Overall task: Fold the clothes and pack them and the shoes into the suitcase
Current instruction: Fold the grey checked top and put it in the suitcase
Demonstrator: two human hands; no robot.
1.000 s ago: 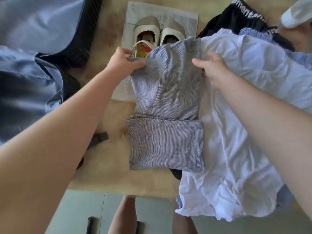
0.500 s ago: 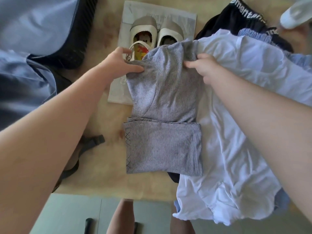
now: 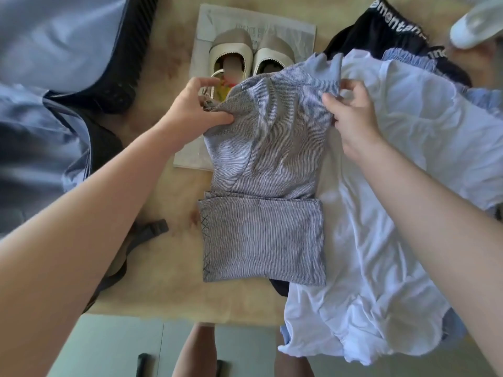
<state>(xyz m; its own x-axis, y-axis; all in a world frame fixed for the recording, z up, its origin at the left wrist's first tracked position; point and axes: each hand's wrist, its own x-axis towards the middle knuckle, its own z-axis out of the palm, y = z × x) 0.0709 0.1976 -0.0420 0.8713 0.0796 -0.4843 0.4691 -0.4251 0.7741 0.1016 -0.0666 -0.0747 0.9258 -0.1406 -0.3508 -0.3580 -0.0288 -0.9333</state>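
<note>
the top is grey with very fine pale stripes and a column of dark crosses down the left edge of its lower part; next to it are a plain white shirt, a pale blue ruffled garment and a black garment whose band carries white lettering. the shoes are taupe with cream trim and a yellow-and-red insole, on whitish paper with faint grey print. the desk is mottled beige, the suitcase black and ribbed with a sheeny pale blue lining.
</note>
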